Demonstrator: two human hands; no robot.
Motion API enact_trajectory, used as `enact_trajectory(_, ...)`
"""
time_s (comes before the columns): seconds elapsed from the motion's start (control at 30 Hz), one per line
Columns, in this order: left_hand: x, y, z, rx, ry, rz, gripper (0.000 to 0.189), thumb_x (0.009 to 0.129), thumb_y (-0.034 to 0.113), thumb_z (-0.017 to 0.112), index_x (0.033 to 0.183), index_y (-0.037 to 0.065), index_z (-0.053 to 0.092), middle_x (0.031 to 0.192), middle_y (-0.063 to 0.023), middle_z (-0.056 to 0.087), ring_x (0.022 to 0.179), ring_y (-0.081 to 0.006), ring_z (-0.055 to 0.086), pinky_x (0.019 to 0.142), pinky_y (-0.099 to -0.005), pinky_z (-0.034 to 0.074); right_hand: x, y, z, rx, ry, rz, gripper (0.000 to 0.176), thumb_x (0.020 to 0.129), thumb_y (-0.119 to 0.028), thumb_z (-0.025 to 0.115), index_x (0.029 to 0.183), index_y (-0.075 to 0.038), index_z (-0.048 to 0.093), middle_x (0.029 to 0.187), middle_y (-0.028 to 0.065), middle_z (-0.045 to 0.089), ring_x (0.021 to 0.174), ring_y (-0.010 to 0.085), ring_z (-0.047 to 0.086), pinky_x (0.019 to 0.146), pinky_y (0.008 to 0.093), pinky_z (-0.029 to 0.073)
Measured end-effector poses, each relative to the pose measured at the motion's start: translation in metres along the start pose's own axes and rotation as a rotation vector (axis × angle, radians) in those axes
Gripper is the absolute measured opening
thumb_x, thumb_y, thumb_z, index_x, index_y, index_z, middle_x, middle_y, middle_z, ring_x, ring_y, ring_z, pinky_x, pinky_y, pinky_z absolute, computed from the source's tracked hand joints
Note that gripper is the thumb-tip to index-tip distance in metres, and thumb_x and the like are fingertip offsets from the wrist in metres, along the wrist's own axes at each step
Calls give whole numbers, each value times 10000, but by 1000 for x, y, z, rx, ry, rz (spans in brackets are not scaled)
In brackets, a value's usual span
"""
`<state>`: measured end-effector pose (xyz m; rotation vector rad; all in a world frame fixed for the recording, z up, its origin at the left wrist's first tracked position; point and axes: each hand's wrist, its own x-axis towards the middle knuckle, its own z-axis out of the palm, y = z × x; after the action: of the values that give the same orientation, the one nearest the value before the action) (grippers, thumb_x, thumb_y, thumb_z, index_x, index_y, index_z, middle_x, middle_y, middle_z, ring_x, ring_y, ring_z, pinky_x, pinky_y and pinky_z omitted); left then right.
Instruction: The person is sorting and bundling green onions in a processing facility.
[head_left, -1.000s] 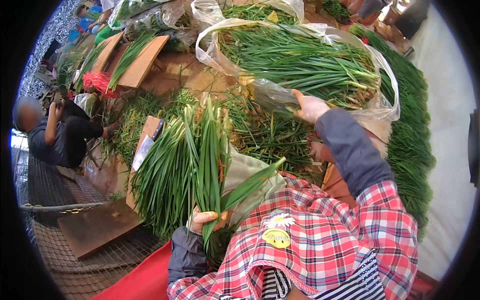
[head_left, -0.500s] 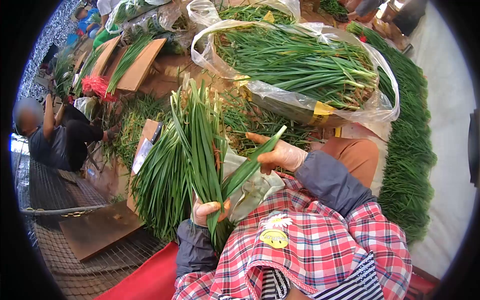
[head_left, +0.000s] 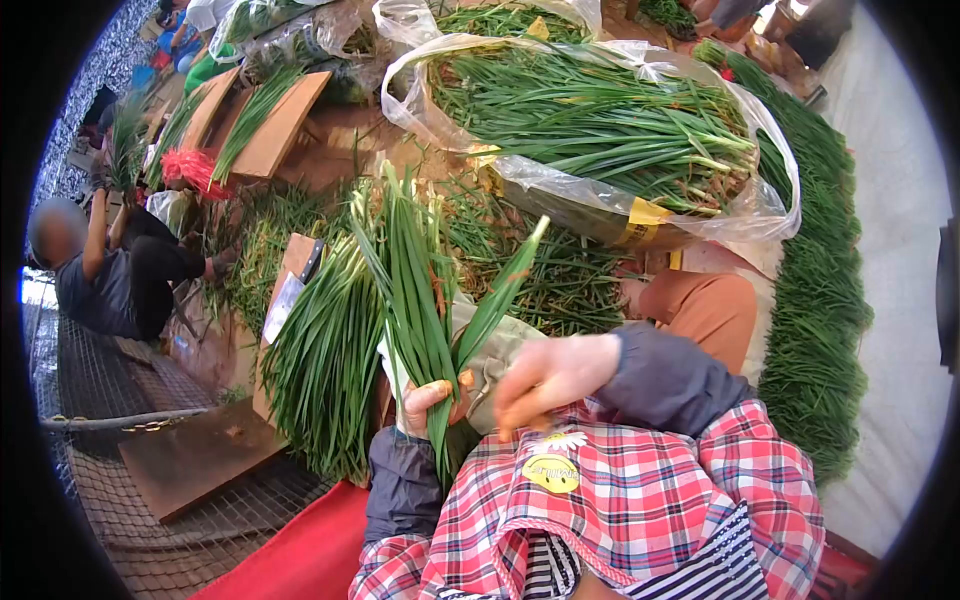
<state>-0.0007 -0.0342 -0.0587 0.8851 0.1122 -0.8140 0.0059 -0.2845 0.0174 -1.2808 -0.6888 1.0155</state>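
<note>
The left hand (head_left: 425, 405) stays clenched around the base of the upright bunch of green leaves (head_left: 405, 270), held in front of the chest beside the loose pile (head_left: 320, 360). The right hand (head_left: 548, 378) has dropped back from the bent leaf (head_left: 500, 290) toward the bunch's base. It is blurred, so whether it grips anything cannot be told.

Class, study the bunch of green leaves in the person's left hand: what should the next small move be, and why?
Probably the right hand should press the stray leaf in against the bunch. The left hand grips the bunch's base, but that one leaf slants away to the right.
</note>
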Motion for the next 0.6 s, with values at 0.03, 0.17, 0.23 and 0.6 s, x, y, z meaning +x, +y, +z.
enact_trajectory(0.03, -1, 1, -9, 47, -15, -20, 427, 732, 233, 656, 990, -92, 554, 585, -57, 539, 430, -115, 446, 405, -241, 295, -21, -17, -5, 116, 72, 13, 195, 874, -190, 612, 926, -18, 686, 697, 46, 647, 603, 98, 589, 554, 243, 473)
enact_trajectory(0.17, 0, 7, -2, -18, -94, 30, 373, 750, 228, 654, 953, -59, 529, 634, -84, 534, 395, -127, 417, 367, -253, 296, -44, 49, -71, -159, 1004, 421, 227, 791, -189, 681, 909, 2, 653, 685, 64, 626, 573, 108, 565, 524, 248, 459)
enact_trajectory(0.23, 2, 7, 5, -17, -76, 55, 362, 748, 207, 657, 955, -60, 527, 684, -93, 548, 394, -124, 419, 363, -254, 306, -36, 80, -80, 51, 985, 459, 425, 733, -220, 741, 1053, 18, 594, 733, 72, 630, 593, 115, 565, 538, 250, 457)
enact_trajectory(0.6, 9, 6, 8, 129, 0, 33, 443, 767, 247, 631, 1047, -74, 511, 522, -58, 483, 378, -117, 377, 382, -248, 279, 16, 55, -21, -207, 585, -9, 261, 861, -168, 636, 1090, -45, 619, 833, 36, 645, 734, 124, 581, 669, 269, 486)
